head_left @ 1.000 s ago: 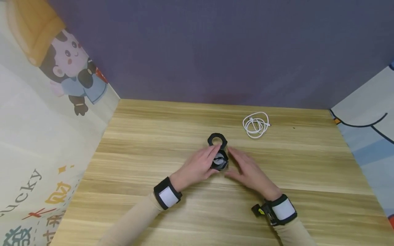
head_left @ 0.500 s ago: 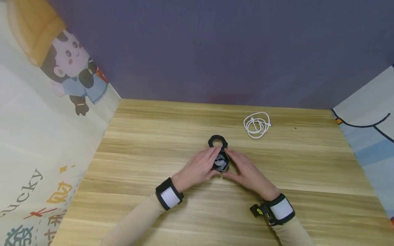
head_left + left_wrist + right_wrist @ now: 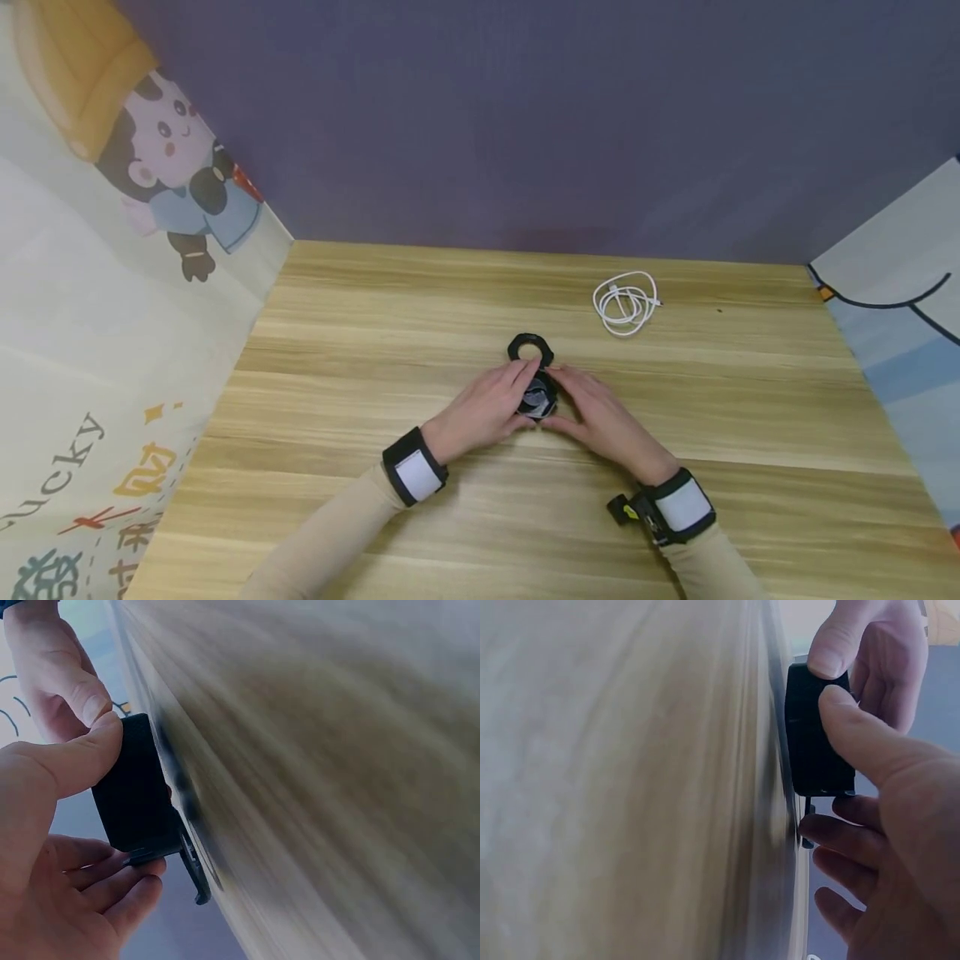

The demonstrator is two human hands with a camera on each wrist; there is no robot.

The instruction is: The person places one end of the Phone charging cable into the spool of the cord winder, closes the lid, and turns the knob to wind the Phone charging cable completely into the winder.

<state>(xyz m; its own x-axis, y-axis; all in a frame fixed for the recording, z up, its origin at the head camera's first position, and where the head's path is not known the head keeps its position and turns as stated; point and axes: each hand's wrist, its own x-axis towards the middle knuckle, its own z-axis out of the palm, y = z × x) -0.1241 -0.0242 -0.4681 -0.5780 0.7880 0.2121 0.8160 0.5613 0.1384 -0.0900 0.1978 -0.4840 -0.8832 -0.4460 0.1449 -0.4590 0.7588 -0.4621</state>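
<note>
In the head view a small black octagonal case [image 3: 537,400] lies on the wooden table, greyish inside, its exact kind unclear. A black ring-shaped flap [image 3: 531,338] extends from its far side. My left hand [image 3: 480,410] grips the case from the left, thumb at the near edge and fingers at the far edge. From the other side my right hand [image 3: 609,423] holds it the same way. Both wrist views show the thumbs meeting on the case's near wall [image 3: 135,791]. In the right wrist view, fingertips [image 3: 844,836] curl behind the case; their exact contact is partly hidden.
A coiled white cable [image 3: 627,305] lies farther back, right of the case. The wooden table [image 3: 360,333] ends at a dark blue-grey wall [image 3: 525,125]. Printed cloth [image 3: 75,333] with a cartoon figure covers the left side; another printed panel [image 3: 892,350] stands at right.
My right hand has moved left onto the case, closing the gap it had one second ago. The case and its flap have shifted slightly toward me. My left hand keeps its hold.
</note>
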